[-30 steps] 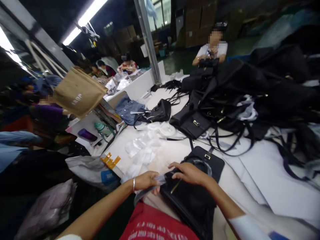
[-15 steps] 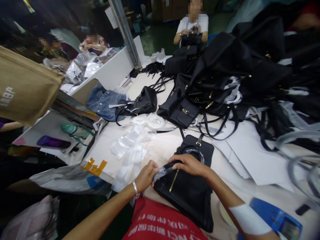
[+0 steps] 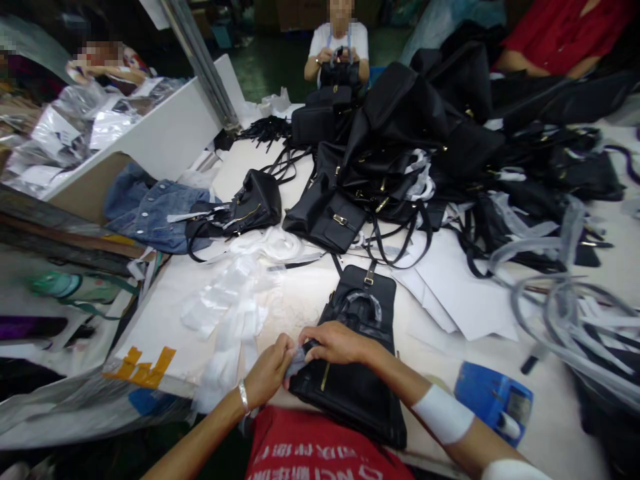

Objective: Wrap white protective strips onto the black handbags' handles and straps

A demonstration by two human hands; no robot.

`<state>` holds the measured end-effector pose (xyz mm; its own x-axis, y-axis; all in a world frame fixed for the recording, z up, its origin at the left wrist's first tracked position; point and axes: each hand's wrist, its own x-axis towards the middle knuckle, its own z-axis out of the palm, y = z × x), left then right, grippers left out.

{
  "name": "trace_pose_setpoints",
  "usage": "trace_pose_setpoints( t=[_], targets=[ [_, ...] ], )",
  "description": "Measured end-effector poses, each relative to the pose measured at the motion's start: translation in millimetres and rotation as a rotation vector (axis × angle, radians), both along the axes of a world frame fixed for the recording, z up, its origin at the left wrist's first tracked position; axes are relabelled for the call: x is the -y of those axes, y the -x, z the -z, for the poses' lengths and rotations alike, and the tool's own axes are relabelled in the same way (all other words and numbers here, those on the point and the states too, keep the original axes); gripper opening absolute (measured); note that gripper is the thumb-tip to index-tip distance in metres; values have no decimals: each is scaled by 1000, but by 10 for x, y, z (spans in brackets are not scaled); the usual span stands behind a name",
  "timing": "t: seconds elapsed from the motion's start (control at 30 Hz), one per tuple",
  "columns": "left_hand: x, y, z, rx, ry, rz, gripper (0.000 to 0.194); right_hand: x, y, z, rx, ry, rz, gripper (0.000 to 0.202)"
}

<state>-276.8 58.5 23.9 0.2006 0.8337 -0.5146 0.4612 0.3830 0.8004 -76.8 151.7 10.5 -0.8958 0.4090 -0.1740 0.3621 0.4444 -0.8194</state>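
A black backpack with a gold zip lies before me, against my red apron. Its handle is wrapped in clear film. At the bag's left edge, my left hand is closed, pinching a strip of clear plastic film. Close beside it my right hand bends its fingers over a black part of the bag, where the film meets it. Exactly what lies under the right fingertips is hidden.
Black bags are heaped across the table. White strips lie left, paper sheets right. A blue tape dispenser is near my right forearm; clear tubing coils beyond. Across the table, a person in white handles a black bag.
My view has swung to the right, so the table appears further left. My hands have drawn closer together, and less film shows between them. The backpack stays before me.
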Motion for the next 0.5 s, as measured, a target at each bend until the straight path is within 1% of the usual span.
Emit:
trace_pose_setpoints(
  t=[0.07,0.1,0.2,0.27,0.4,0.5],
  targets=[
    [52,35,-19,-4,45,11,24,33,-22,0,12,-54,17,40],
    [76,51,-34,-10,58,16,24,40,-47,-2,10,-82,36,38],
    [121,61,-91,-56,35,36,23,53,-114,-5,-19,-153,97,23],
    [121,28,-122,-101,8,70,21,84,-106,2,-44,-189,110,15],
    [94,-81,-152,-177,-26,133,20,201,-8,25,-81,-217,56,12],
    [86,-144,-168,-204,-22,157,19,209,-52,39,-104,-166,28,13]
  ],
)
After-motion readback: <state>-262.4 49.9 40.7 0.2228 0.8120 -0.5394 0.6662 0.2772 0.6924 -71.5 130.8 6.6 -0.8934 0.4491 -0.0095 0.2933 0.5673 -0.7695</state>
